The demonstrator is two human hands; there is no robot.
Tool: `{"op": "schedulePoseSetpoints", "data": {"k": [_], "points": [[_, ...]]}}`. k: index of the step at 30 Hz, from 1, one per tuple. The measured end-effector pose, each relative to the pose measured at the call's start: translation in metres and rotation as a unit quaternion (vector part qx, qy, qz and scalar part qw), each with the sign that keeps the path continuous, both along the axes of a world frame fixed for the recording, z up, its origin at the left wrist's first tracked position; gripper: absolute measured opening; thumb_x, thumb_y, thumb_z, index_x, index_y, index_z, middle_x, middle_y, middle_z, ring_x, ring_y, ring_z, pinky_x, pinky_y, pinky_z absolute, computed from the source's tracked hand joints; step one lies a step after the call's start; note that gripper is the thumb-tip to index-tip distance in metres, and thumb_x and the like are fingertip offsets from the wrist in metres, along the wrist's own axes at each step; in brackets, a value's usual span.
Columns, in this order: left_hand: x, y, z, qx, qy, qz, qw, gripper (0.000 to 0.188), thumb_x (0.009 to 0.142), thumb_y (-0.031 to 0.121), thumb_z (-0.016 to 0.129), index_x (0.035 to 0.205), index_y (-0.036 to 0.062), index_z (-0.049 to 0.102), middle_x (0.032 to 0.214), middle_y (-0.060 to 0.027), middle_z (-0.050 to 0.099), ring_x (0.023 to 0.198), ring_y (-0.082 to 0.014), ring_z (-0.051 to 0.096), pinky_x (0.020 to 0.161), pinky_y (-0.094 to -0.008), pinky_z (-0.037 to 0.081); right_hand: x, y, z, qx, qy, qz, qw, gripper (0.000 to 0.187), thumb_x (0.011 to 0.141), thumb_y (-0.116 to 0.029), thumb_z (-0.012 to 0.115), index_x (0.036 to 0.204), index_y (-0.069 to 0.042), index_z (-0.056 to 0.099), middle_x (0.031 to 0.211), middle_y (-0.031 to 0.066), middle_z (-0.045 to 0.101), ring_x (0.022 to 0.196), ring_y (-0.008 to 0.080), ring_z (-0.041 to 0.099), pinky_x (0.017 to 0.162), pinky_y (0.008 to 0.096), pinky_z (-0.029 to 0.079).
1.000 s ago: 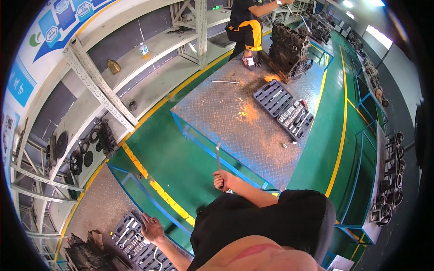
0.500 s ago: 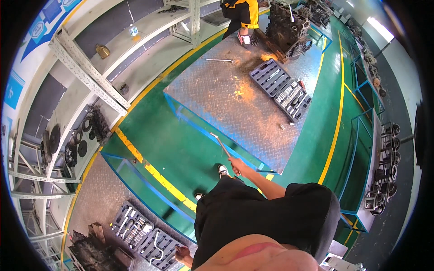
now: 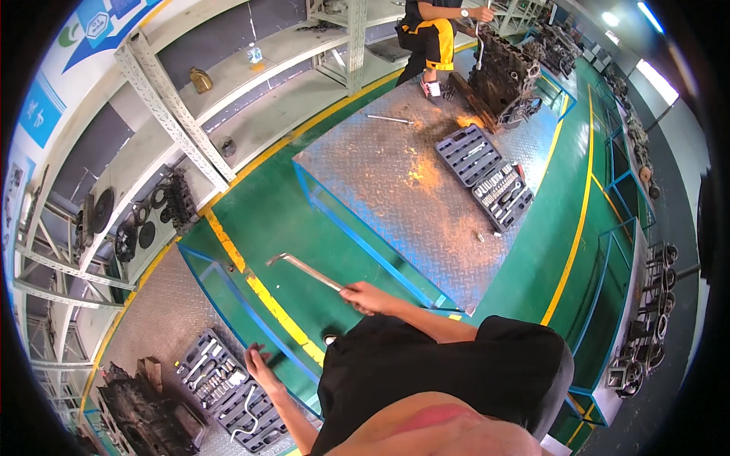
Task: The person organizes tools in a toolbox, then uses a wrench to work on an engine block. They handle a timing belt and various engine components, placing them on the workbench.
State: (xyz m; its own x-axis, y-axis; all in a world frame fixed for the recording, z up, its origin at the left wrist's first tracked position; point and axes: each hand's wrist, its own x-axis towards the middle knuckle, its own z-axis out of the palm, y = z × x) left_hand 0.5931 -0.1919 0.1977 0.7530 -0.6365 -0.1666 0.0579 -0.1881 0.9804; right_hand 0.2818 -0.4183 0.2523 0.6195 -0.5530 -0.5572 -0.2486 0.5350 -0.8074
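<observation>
My right hand [image 3: 367, 298] is closed round one end of a long metal wrench [image 3: 310, 270] with a bent head. The wrench points up and to the left, over the green floor. My left hand [image 3: 259, 360] is raised with its fingers apart and holds nothing. It is nearest to an open socket set case [image 3: 220, 410] on the lower-left metal platform. Wrenches, sockets and a crank-shaped speed handle [image 3: 249, 414] lie in that case.
A blue-framed tread-plate platform [image 3: 365, 163] bears another open socket set [image 3: 496, 186], a loose bar [image 3: 390, 118] and an engine block [image 3: 502, 80]. Behind it, a person [image 3: 437, 38] holds a tool at that engine. A dark engine [image 3: 141, 414] stands lower left; white shelves [image 3: 171, 125] line the left.
My right hand has moved left with the wrench, now tilted flatter. My left hand has risen away from the socket set case. The far person's hand and tool have come into view.
</observation>
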Motion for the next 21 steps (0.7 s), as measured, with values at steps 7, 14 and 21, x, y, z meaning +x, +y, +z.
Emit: {"op": "schedulePoseSetpoints", "data": {"k": [7,14,21], "points": [[-0.011,-0.066,0.118,-0.239,0.492,-0.296,0.783,0.092,0.100,0.074,0.029,0.147,-0.0028,0.048,0.147,-0.0253,0.052,0.120,-0.0457,0.061,0.105,-0.0605,0.046,0.022,-0.020,0.101,-0.452,-0.027,0.168,0.876,0.026,0.091,-0.029,0.072,0.098,-0.004,0.068,0.074,0.0166,0.065,0.068,0.0361,0.062,0.062,0.0471,0.045],[0.020,-0.069,0.152,-0.226,0.312,-0.475,0.792,0.105,0.093,0.076,0.040,0.132,-0.0206,0.051,0.101,-0.0403,0.067,0.088,-0.0516,0.068,0.087,-0.0601,0.052,0.018,-0.038,0.181,-0.517,-0.054,0.229,0.823,0.021,0.082,-0.023,0.079,0.094,-0.007,0.072,0.076,0.0119,0.068,0.070,0.0337,0.064,0.062,0.0429,0.047],[0.029,-0.067,0.227,-0.042,0.146,-0.593,0.791,0.088,0.084,0.065,0.070,0.107,-0.0202,0.066,0.080,-0.0204,0.071,0.065,-0.0256,0.069,0.065,-0.0374,0.056,0.007,-0.046,0.225,-0.547,-0.031,0.291,0.784,0.017,0.080,-0.021,0.077,0.091,-0.009,0.076,0.075,0.0117,0.070,0.069,0.0330,0.065,0.062,0.0457,0.046]]}}
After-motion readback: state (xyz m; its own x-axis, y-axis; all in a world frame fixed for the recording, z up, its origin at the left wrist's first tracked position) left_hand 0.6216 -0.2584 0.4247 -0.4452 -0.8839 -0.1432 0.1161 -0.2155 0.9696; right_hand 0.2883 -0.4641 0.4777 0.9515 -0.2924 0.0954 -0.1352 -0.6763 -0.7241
